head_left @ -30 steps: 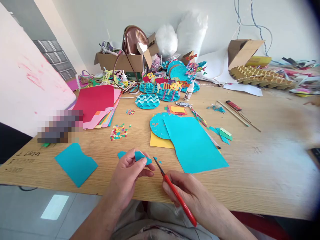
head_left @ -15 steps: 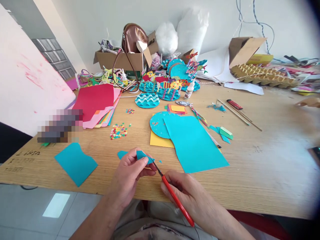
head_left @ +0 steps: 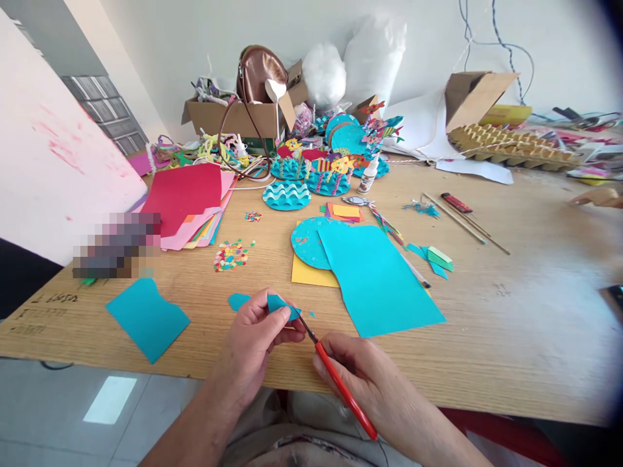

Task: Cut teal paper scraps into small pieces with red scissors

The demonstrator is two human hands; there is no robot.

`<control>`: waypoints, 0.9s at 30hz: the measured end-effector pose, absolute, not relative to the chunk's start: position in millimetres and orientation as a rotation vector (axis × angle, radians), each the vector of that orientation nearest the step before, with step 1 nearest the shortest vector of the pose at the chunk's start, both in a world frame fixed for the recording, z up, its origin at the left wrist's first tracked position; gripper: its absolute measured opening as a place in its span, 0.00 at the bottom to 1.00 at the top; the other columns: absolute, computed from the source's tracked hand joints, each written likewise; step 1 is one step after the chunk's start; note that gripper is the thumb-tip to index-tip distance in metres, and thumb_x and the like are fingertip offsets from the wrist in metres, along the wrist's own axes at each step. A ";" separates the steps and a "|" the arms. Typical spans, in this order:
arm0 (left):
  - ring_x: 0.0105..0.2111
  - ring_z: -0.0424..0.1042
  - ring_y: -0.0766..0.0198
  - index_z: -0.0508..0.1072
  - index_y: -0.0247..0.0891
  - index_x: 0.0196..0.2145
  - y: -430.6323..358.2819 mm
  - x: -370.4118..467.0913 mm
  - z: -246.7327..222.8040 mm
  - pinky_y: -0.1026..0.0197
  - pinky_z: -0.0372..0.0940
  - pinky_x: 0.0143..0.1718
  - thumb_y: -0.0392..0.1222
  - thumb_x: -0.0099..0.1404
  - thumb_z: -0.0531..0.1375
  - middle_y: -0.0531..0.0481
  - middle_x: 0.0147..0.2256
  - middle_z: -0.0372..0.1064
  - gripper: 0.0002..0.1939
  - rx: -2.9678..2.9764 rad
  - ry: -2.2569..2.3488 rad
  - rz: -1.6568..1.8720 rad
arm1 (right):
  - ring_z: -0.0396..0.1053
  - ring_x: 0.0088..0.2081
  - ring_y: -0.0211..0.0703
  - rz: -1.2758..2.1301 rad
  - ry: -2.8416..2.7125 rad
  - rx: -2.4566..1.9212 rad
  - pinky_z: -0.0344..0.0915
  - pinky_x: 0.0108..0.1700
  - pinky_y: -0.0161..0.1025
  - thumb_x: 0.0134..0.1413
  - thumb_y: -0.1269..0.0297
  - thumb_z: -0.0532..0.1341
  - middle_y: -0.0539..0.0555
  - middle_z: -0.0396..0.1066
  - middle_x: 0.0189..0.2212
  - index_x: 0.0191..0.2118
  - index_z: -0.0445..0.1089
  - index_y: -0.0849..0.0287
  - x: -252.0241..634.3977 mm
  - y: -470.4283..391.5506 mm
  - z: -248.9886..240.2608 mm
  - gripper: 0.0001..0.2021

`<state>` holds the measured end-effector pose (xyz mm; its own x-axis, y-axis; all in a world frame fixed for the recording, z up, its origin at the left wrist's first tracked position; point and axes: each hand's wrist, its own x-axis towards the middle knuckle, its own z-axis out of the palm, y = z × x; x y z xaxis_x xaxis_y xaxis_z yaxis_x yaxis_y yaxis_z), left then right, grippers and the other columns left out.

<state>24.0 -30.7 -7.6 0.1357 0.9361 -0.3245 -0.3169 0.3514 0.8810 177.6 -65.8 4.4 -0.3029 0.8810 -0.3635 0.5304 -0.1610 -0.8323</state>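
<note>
Between the thumb and fingers of my left hand (head_left: 257, 340) is a small piece of blue paper (head_left: 278, 303). My right hand (head_left: 357, 366) grips red-handled scissors (head_left: 343, 386), whose blade tips meet the right edge of that piece. A tiny blue scrap (head_left: 312, 314) lies just past the tips. Another blue offcut (head_left: 238, 301) rests behind my left hand. To the right, a large blue sheet (head_left: 384, 279) with a wavy edge partly covers a round blue disc (head_left: 309, 243) and yellow paper (head_left: 311, 274). A smaller blue sheet (head_left: 148, 318) is at the left.
Paper dots (head_left: 231, 256) lie beyond my left hand, near stacked coloured sheets (head_left: 185, 194). Decorated blue wave pieces (head_left: 287, 194) and a glue bottle (head_left: 368, 175) stand farther back. Sticks (head_left: 455, 219) and a red cutter (head_left: 456, 203) lie right. Another person's hand (head_left: 596, 197) is at the far right.
The blue piece and my left hand have shifted very slightly, with the scissors staying at its edge. At the far right, the other person's hand has moved a little left.
</note>
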 end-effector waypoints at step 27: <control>0.24 0.65 0.70 0.70 0.35 0.22 -31.4 21.0 -16.5 0.68 0.65 0.24 0.42 0.52 0.64 0.55 0.24 0.66 0.08 0.782 1.068 1.088 | 0.50 0.22 0.34 1.443 -1.753 -1.618 0.46 0.23 0.33 0.60 0.59 0.48 0.44 0.52 0.18 0.21 0.52 0.57 182.9 -70.8 -3.8 0.16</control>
